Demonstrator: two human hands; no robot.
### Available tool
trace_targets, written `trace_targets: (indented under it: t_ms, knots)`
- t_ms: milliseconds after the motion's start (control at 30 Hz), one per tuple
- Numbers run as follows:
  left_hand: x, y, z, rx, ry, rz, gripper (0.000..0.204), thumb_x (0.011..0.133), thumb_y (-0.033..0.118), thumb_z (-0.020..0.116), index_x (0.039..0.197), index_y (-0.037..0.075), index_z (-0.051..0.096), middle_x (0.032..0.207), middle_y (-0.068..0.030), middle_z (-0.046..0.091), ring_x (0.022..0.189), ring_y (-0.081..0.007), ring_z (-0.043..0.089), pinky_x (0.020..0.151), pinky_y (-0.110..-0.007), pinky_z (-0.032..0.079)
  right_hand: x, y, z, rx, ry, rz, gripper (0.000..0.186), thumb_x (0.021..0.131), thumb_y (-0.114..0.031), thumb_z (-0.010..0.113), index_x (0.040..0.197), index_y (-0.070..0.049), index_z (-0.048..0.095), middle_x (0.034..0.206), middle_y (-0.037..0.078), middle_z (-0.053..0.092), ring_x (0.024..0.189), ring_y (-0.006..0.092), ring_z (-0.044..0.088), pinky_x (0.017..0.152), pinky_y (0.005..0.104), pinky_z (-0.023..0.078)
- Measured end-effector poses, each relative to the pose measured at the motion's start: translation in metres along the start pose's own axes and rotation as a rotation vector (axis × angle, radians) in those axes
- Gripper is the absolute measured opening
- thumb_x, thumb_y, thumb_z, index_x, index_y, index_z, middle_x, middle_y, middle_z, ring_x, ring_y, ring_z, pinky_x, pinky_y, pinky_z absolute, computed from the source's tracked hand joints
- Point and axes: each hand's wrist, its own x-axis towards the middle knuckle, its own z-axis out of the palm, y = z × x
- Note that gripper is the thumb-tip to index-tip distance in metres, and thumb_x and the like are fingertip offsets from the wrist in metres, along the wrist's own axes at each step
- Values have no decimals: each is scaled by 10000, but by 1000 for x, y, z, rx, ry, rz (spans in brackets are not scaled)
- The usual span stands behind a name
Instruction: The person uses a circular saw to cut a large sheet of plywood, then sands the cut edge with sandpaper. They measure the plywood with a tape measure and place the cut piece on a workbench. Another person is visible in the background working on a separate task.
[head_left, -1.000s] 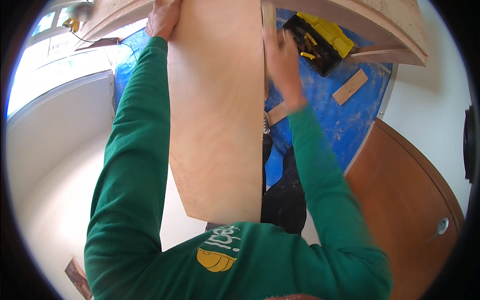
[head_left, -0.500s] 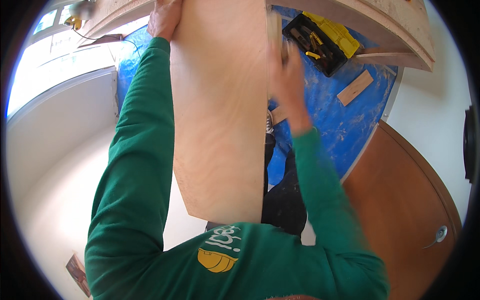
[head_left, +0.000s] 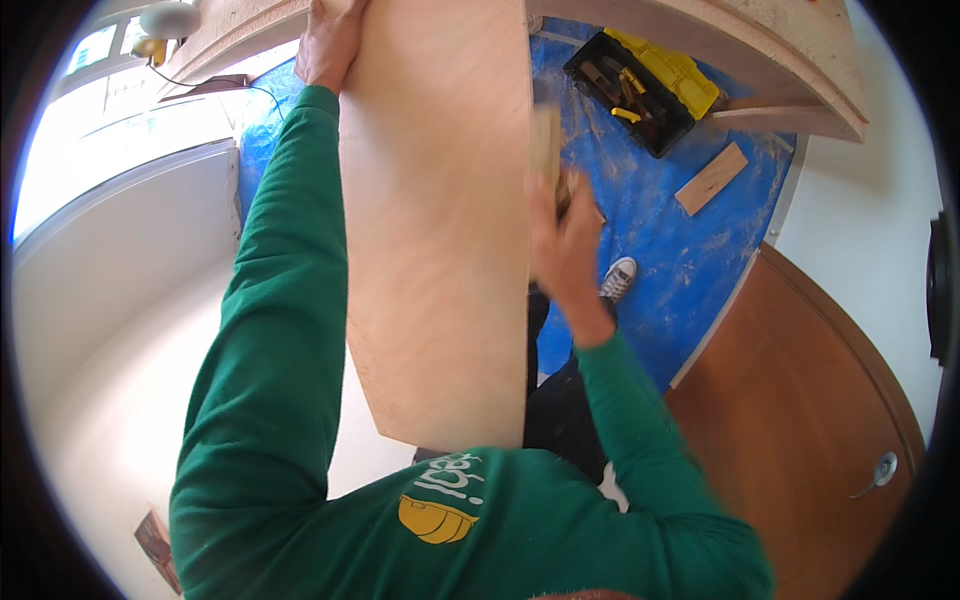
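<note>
A long pale wooden board stretches from near my chest to the far edge of the view, its near left corner cut at a slant. My left hand grips its left edge at the far end, with the arm out straight. At the board's right edge, my right hand is closed around a long narrow wooden block. The block lies lengthwise along that edge. Motion blurs the hand and block, and the block's underside is hidden.
On the blue floor sheet are an open black toolbox with a yellow lid and a loose wood offcut. Wooden benchwork spans the far side. My shoe shows below. A brown door stands right.
My right hand has drawn the wooden block toward me along the board's right edge. My left hand stays on the far left edge. A shoe now shows beside my right wrist.
</note>
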Motion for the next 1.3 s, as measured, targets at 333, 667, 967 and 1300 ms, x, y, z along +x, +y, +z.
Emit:
trace_targets:
  t_ms: [333, 667, 967, 1300]
  knots:
    - [15, -9, 2, 112, -30, 133, 1340, 752, 1003, 467, 1677, 53, 278, 1647, -243, 426, 1511, -412, 436, 1232, -463, 339, 118, -1, 21, -57, 24, -189, 442, 1038, -410, 664, 1068, 31, 648, 894, 139, 686, 788, 236, 636, 743, 391, 516]
    - [6, -5, 3, 41, -50, -35, 1298, 800, 960, 470, 1666, 15, 270, 1634, -276, 425, 1504, -420, 439, 1233, -458, 336, 131, -25, 24, -33, 9, -177, 598, 1024, -530, 630, 1079, 65, 645, 1008, 205, 708, 894, 259, 681, 812, 427, 535]
    - [26, -17, 14, 48, -37, 48, 1324, 779, 1004, 422, 1671, 36, 284, 1696, -235, 340, 1536, -425, 382, 1258, -455, 290, 161, -2, 16, 752, -274, 46, 397, 1011, -343, 718, 1210, 0, 707, 1115, 78, 716, 988, 150, 697, 836, 322, 580]
    - [25, -22, 15, -3, -17, 93, 1359, 777, 985, 480, 1658, -28, 271, 1683, -264, 348, 1561, -403, 343, 1270, -438, 267, -4, 55, -8, 643, -183, 46, 616, 993, -293, 728, 1492, 30, 568, 1271, 85, 698, 1149, 134, 633, 1002, 299, 506]
